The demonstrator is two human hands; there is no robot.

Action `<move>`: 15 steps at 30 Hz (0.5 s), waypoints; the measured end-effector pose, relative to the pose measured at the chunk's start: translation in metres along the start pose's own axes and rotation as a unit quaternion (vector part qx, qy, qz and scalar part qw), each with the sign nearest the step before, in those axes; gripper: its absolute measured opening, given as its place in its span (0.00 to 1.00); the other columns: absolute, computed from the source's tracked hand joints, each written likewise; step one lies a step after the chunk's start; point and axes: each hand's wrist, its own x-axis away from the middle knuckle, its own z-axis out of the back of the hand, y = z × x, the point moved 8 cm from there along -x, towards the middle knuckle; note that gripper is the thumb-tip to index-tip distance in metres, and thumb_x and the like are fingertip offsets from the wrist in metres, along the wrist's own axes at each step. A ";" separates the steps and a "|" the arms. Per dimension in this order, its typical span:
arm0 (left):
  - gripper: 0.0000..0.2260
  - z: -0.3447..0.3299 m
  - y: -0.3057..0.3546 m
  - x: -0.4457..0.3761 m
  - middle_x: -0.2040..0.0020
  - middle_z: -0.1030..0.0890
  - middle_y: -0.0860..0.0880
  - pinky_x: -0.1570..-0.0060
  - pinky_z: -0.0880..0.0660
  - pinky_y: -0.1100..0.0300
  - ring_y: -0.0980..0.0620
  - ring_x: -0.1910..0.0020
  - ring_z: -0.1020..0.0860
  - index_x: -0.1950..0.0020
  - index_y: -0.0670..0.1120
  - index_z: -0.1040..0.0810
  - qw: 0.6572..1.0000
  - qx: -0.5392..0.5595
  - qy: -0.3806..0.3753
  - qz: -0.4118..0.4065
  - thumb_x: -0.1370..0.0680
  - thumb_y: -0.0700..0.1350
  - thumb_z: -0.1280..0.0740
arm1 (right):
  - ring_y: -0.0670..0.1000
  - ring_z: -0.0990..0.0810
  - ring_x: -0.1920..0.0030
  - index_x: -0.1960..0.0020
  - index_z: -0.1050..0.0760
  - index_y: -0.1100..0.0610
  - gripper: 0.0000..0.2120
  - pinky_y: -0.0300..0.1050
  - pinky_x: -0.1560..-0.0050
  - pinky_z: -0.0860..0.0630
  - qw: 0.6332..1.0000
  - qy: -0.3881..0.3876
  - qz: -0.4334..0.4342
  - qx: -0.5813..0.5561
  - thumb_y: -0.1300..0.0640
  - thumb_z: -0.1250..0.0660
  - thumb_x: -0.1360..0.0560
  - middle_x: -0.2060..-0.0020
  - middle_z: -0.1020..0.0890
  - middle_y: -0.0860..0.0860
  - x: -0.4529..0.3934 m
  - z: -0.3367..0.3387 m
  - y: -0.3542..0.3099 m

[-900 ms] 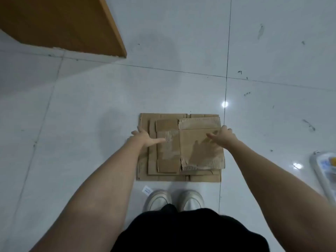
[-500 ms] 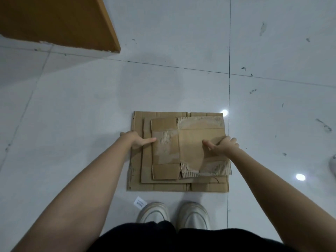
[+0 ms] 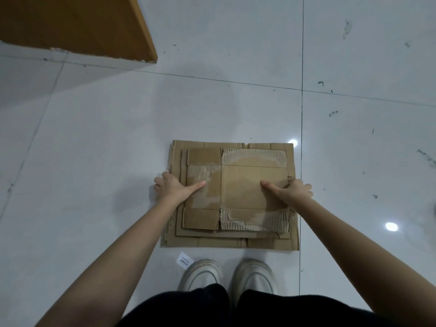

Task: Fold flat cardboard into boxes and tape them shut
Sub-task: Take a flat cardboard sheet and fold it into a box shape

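**Two hands gripping a flat cardboard stack on the floor**

Several surfaces and items are visible, listed from largest to smallest.

1. Floor (image 3: pixel 236 102): pale glossy tiles with dark grout lines, scattered dark marks and bright light reflections.
2. Wooden panel (image 3: pixel 70 22): brown with an orange edge, at the upper left, well apart from the cardboard.
3. Cardboard stack (image 3: pixel 236 241): flattened brown sheets lying flat on the floor, directly ahead of the person's shoes. The largest sheet is at the bottom.
4. Top sheet (image 3: pixel 245 185): the smallest sheet, with four flaps. Its surface paper is torn away in places, exposing the corrugation.
5. Shoes (image 3: pixel 203 272): a light-coloured pair, toes pointing at the near edge of the stack.
6. Left hand (image 3: pixel 173 188): placed at the left edge of the stack. The thumb lies on the top sheet; the fingers curl over the edge of the stack.
7. Right hand (image 3: pixel 292 191): placed at the right edge in a mirrored grip, thumb on the top sheet, fingers curled round the edge.
8. Label (image 3: pixel 185 259): small white printed slip on the floor, just beside the left shoe and near the stack's front edge.
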 end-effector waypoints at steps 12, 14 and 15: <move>0.58 0.061 0.043 0.051 0.24 0.54 0.41 0.32 0.38 0.43 0.39 0.26 0.44 0.25 0.41 0.58 0.997 0.075 -0.003 -0.032 0.38 0.66 0.26 | 0.63 0.36 0.32 0.24 0.57 0.53 0.60 0.63 0.34 0.33 0.984 0.011 0.088 -0.152 0.36 0.23 0.41 0.32 0.39 0.60 0.070 0.061 -0.048; 0.59 0.088 0.051 0.075 0.24 0.54 0.41 0.32 0.40 0.40 0.38 0.26 0.47 0.23 0.49 0.61 0.997 0.071 -0.006 -0.038 0.39 0.66 0.26 | 0.64 0.33 0.35 0.24 0.61 0.44 0.57 0.64 0.36 0.31 0.985 0.019 0.115 -0.124 0.33 0.27 0.39 0.34 0.37 0.60 0.099 0.088 -0.061; 0.58 0.102 0.055 0.088 0.24 0.53 0.40 0.32 0.40 0.39 0.37 0.26 0.47 0.24 0.52 0.63 0.997 0.063 -0.002 -0.044 0.39 0.67 0.26 | 0.64 0.32 0.36 0.25 0.62 0.41 0.55 0.64 0.37 0.31 0.986 0.021 0.126 -0.110 0.32 0.29 0.38 0.35 0.37 0.60 0.113 0.101 -0.067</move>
